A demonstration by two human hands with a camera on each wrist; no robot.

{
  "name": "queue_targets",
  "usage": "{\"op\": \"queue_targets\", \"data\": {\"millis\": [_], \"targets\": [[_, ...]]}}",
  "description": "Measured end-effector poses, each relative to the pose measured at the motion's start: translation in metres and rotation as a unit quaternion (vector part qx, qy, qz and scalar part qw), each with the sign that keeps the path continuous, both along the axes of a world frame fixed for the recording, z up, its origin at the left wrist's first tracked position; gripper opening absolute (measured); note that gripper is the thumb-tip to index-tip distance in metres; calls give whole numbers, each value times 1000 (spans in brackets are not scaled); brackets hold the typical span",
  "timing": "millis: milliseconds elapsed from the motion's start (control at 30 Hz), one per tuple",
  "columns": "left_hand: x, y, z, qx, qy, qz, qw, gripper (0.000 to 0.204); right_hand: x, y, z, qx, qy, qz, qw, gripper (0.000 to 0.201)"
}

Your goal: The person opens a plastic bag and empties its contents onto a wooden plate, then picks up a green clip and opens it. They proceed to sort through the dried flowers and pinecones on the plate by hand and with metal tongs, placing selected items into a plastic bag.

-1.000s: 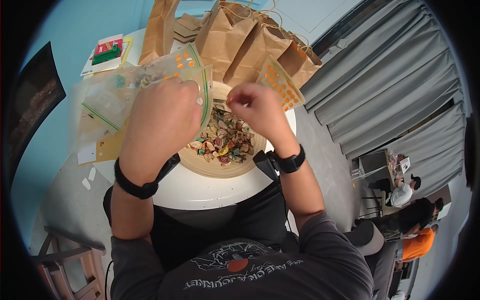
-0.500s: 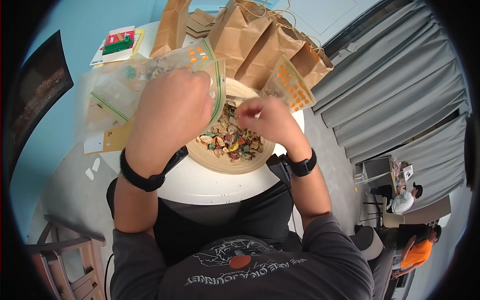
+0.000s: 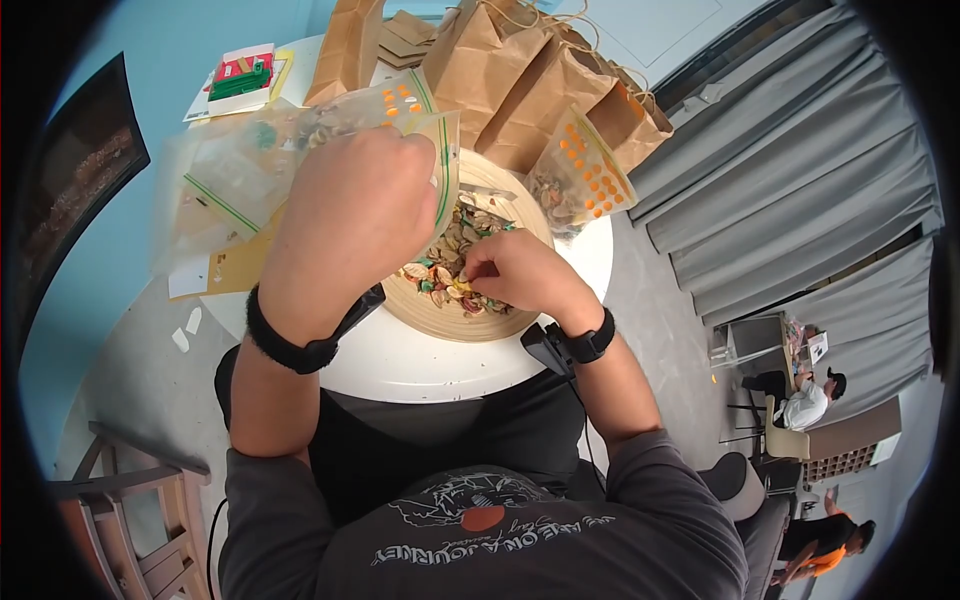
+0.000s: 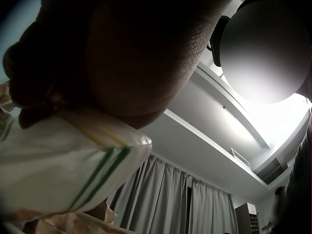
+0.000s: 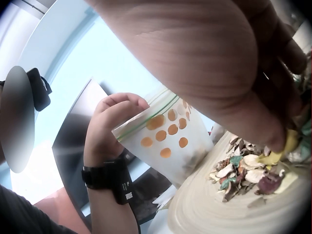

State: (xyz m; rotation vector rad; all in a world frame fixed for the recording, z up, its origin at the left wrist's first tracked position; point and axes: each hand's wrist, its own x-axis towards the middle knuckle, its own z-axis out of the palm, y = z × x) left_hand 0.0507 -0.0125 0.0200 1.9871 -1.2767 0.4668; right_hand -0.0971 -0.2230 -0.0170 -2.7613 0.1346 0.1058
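A round wooden plate (image 3: 415,318) holds a heap of dried petals (image 5: 248,170), in brown, green, yellow and red. My left hand (image 3: 360,215) grips the top edge of a clear zip bag (image 5: 170,139) with green seal lines and orange dots, held upright at the plate's left side. Some dried pieces show low in that bag. Down at the heap, my right hand (image 3: 535,272) pinches a yellow dried petal (image 5: 291,141) between thumb and fingers. Its fingertips are partly hidden behind the thumb in the right wrist view.
Another orange-dotted zip bag (image 3: 585,175) with dried pieces stands at the plate's right edge. Brown paper bags (image 3: 495,75) line the back. More clear zip bags (image 3: 215,215) lie at left, near a red and green box (image 3: 240,80). A thin metal tool (image 3: 490,192) rests on the plate.
My right hand has come down from above the plate's back to the petals nearer me, and its fingers have closed on a yellow one. My left hand keeps gripping the zip bag.
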Motion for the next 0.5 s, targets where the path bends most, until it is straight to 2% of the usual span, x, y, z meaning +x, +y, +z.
{"op": "queue_targets", "data": {"millis": [133, 233, 333, 400, 433, 467, 500], "targets": [[0, -1, 0, 3, 0, 2, 1000, 15, 2, 4, 1, -1, 38, -23, 999, 15], [0, -1, 0, 2, 1, 2, 1000, 15, 2, 2, -2, -18, 0, -11, 1000, 16], [0, -1, -1, -18, -18, 1, 1000, 14, 0, 6, 12, 5, -26, -43, 999, 13], [0, -2, -1, -39, -39, -2, 998, 14, 0, 7, 20, 47, -122, -85, 988, 12], [0, -2, -1, -39, -40, -2, 998, 14, 3, 7, 25, 26, -190, -71, 979, 11], [0, -2, -1, -39, -41, -2, 998, 14, 5, 9, 30, 27, -191, -71, 979, 11], [0, -2, -1, -39, -42, -2, 998, 14, 7, 13, 38, 58, -255, -99, 960, 11]]}}
